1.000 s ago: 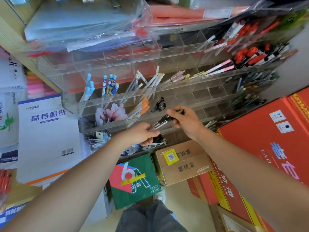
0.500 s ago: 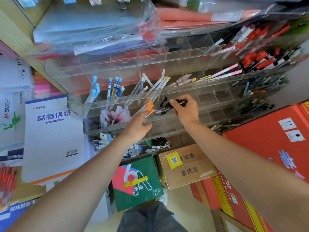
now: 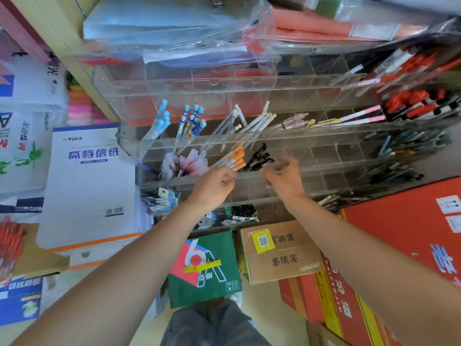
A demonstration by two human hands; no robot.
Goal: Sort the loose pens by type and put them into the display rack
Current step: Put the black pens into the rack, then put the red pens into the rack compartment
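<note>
Head view: both hands are up at the middle tier of the clear display rack (image 3: 329, 158).

- Black pens (image 3: 259, 159) stand tilted in a rack compartment. Orange-capped pens (image 3: 235, 158) are just left of them; can't tell if a divider separates the two.
- Right hand (image 3: 284, 182) is just right of the black pens, fingers curled, fingertips near the pen tops. It's blurred, so can't tell if it grips anything.
- Left hand (image 3: 214, 188) is below the orange-capped pens, fingers curled in. Can't tell whether it pinches something or holds nothing.
- Same tier, further left: pink flower-shaped items (image 3: 187, 161).
- Tier above, left to right: light-blue pens (image 3: 162, 118), patterned blue pens (image 3: 194, 118), white pens (image 3: 254, 121), pink pens (image 3: 361, 116).
- Upper right: red-capped markers (image 3: 411, 101).
- Below the rack: a green box (image 3: 204, 270) with a brown cardboard box (image 3: 279, 253) beside it, and red boxes (image 3: 411, 236) to the right.
- Left of the rack: a white paper pack (image 3: 89, 181).
</note>
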